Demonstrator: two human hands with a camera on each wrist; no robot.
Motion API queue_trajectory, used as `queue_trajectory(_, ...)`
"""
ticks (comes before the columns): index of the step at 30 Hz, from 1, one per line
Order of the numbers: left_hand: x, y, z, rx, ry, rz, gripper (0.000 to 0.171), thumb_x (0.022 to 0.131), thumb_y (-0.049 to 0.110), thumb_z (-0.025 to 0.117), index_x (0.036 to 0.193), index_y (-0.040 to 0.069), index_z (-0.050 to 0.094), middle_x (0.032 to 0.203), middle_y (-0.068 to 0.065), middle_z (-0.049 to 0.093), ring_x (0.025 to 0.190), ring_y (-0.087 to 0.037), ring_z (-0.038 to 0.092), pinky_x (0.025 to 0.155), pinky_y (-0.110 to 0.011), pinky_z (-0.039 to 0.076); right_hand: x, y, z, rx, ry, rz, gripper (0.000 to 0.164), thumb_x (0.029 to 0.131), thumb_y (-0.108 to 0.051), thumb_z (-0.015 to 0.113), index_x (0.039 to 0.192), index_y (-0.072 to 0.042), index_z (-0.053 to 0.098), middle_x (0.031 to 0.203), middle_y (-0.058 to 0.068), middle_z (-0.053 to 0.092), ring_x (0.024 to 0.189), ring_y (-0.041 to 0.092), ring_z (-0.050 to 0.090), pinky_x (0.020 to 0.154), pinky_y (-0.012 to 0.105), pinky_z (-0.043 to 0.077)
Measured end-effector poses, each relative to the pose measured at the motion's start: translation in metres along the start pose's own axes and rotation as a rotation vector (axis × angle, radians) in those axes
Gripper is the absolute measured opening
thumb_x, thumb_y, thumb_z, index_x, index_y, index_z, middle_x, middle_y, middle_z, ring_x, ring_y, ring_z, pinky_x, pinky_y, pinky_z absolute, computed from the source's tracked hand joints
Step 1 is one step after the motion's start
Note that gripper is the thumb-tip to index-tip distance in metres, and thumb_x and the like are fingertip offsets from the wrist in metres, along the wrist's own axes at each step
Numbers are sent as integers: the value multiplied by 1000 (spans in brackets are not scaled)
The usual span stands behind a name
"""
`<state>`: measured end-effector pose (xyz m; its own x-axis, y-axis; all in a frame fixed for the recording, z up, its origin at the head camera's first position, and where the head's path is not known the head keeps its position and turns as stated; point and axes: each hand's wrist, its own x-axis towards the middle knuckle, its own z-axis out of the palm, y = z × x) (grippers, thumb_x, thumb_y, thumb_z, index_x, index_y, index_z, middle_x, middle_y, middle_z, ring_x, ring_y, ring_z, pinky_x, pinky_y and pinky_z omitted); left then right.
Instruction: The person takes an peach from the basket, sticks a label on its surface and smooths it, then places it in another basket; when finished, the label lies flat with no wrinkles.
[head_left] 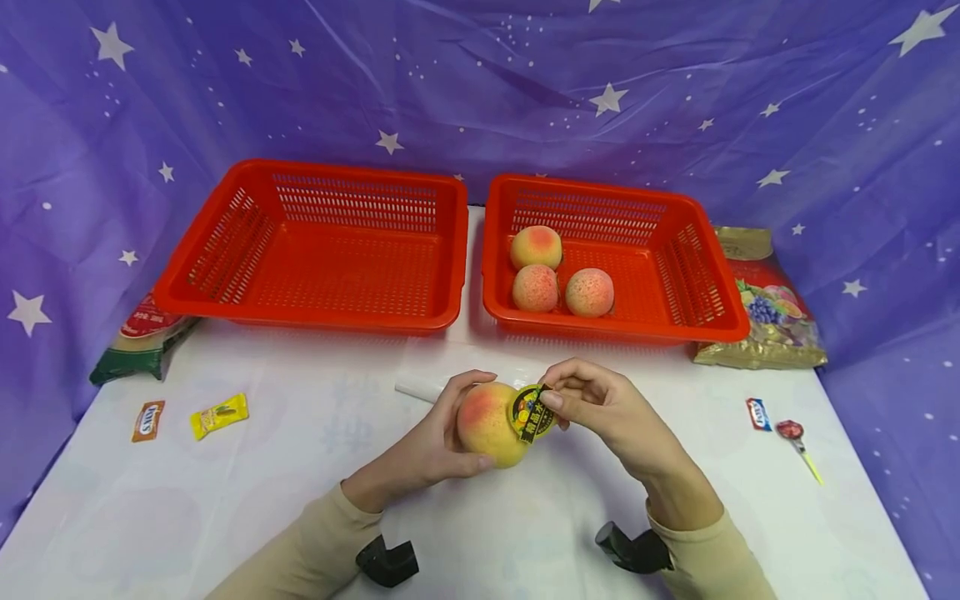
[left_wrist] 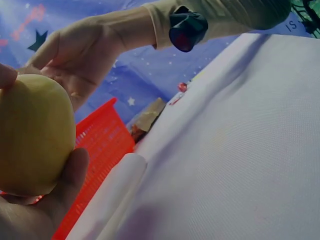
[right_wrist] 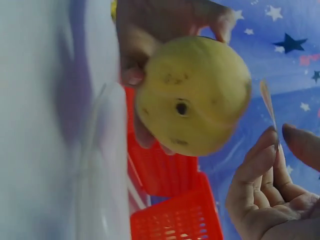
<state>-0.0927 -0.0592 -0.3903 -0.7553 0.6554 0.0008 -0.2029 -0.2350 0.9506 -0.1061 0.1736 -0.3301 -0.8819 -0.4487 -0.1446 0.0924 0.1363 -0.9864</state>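
Observation:
In the head view my left hand point(head_left: 435, 437) grips a yellow-and-pink peach point(head_left: 487, 425) above the front of the table, thumb below and fingers along its far side. My right hand point(head_left: 600, 408) pinches a round black-and-yellow fruit sticker point(head_left: 527, 414) between thumb and fingers. That sticker overlaps the peach's right side there. Seen from the right wrist, the sticker point(right_wrist: 267, 100) stands nearly edge-on, with a gap between it and the peach point(right_wrist: 200, 100). A small dark hole marks the peach's underside in that view.
Behind the hands stand a red basket point(head_left: 311, 321) on the left and another point(head_left: 622, 329) holding three peaches point(head_left: 537, 288). Wrapped candies point(head_left: 219, 416) lie at left; a small packet point(head_left: 758, 414) and a lollipop point(head_left: 791, 430) at right. Bags point(head_left: 780, 325) flank the baskets. A white roll point(head_left: 417, 388) lies behind the peach.

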Motion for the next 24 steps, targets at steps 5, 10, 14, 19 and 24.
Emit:
queue_trajectory(5, 2, -6, -1, 9, -16, 17, 78, 75, 3, 65, 133, 26, 18, 133, -5, 28, 118, -24, 36, 91, -32, 42, 3, 6, 6, -15, -11, 48, 26, 83, -15, 62, 105, -6, 51, 89, 9, 59, 77, 16, 55, 66, 31, 46)
queue_trajectory(10, 2, -6, 0, 2, -26, 16, 79, 75, 2, 65, 134, 25, 17, 132, -5, 27, 117, -24, 37, 90, -32, 43, 3, 10, 8, -21, 5, 59, 26, 82, -17, 63, 104, -7, 51, 89, 8, 59, 77, 15, 55, 66, 30, 46)
queue_trajectory(14, 1, -6, 1, -3, -29, 16, 79, 75, 1, 65, 133, 26, 17, 132, -6, 27, 117, -24, 37, 89, -34, 44, 4, 11, 10, -9, 4, 61, 26, 82, -16, 63, 104, -6, 51, 88, 7, 59, 76, 13, 55, 65, 29, 46)
queue_trajectory(19, 0, -5, 0, -14, -39, 24, 80, 75, 1, 65, 135, 21, 14, 132, -6, 27, 117, -25, 37, 89, -34, 44, 4, 11, 11, 1, 9, 65, 26, 82, -16, 63, 103, -6, 51, 91, 8, 57, 77, 13, 55, 65, 29, 46)
queue_trajectory(24, 0, -5, -1, -12, -43, 28, 80, 75, 3, 65, 135, 22, 15, 132, -6, 28, 117, -24, 36, 91, -34, 43, 4, 11, 11, 45, 1, 79, 26, 82, -16, 63, 102, -3, 51, 90, 7, 56, 76, 13, 54, 65, 28, 46)
